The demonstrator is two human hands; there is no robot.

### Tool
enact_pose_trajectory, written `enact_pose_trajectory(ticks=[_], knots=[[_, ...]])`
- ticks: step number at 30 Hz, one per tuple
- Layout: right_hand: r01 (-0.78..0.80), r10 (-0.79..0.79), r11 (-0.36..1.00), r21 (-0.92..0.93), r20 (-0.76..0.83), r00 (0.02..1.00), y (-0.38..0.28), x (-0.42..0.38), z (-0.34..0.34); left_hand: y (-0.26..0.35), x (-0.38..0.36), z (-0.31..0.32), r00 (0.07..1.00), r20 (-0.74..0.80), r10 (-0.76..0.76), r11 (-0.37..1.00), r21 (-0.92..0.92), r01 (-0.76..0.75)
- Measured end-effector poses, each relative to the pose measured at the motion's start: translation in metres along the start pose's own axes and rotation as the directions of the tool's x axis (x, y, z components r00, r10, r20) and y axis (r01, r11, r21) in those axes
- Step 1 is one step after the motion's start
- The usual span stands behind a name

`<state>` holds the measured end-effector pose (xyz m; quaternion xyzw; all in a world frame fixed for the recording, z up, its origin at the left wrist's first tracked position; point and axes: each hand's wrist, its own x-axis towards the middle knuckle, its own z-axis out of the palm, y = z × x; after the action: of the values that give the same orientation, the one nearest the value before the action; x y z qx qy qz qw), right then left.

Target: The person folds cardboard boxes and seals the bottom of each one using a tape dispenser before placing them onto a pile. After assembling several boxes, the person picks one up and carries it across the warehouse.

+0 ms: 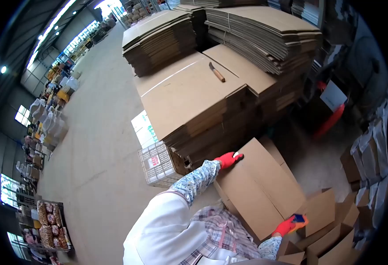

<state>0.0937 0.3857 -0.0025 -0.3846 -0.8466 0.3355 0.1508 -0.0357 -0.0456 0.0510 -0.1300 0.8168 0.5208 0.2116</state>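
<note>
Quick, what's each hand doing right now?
Left hand: on the cardboard box, grip can't be told.
Right hand: closed on an orange-and-blue tool.

No text can be read for certain; green characters (pixel 151 133) run along a white printed panel (pixel 139 127) beside the left edge of the stack of flat cardboard (pixel 180 95), too small to make out; a red label (pixel 154 161) with pale marks sits on the pale plastic crate (pixel 146 173) near that stack's lower left corner, its wording likewise illegible.
</note>
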Motion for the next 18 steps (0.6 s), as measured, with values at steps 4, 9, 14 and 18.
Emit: enact_pose_trajectory(ticks=[4,9,14,18], knots=[[-0.281,0.149,0.712,0.644,0.252,0.956,-0.015,-0.001,0.002,-0.036,0.028,-0.007,0.997,0.064,-0.032,0.996,-0.082,0.037],[-0.302,0.138,0.809,0.503,0.338,0.931,0.018,-0.015,-0.041,-0.087,0.037,-0.008,0.958,0.285,0.001,0.822,-0.546,0.162],[-0.104,-0.006,0.915,0.389,0.272,0.962,-0.007,0.008,-0.150,-0.073,0.029,0.069,0.826,0.564,-0.018,0.788,-0.501,0.359],[0.127,-0.204,0.909,0.398,0.157,0.966,-0.041,0.033,-0.213,-0.058,0.010,0.232,0.599,0.751,0.277,0.957,-0.274,-0.099]])
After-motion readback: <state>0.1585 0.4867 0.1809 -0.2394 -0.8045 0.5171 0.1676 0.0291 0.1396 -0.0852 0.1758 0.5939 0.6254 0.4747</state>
